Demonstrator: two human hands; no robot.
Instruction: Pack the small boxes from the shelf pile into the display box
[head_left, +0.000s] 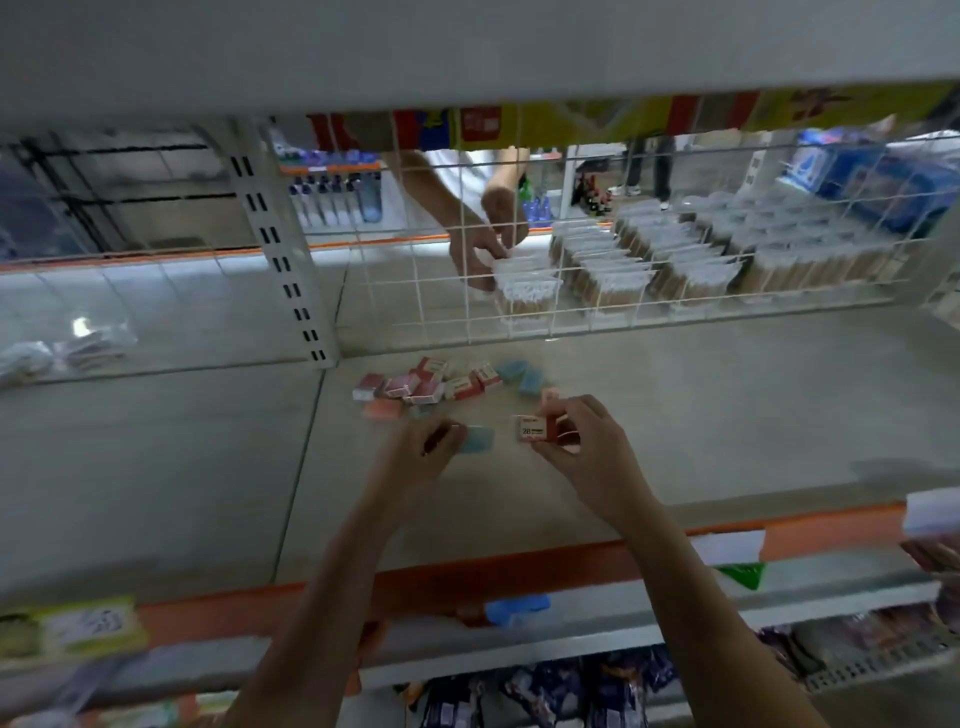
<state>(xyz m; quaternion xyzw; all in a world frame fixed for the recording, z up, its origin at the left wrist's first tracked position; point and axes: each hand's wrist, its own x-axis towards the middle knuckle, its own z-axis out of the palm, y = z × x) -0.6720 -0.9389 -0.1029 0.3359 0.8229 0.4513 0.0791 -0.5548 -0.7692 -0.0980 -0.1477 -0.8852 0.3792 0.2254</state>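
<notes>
Head view: right hand (582, 447) pinches small box (535, 429) by its sides; left hand (426, 447) grips blue box (475, 439); pile (426, 387) on shelf (727, 405) behind; boxes likely light, stiff, crushable

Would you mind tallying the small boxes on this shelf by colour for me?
Red-and-white boxes: about 7 in the blurred pile, plus 1 held in the right hand
Blue boxes: 3
Pink boxes: 2
Total: about 13
</notes>
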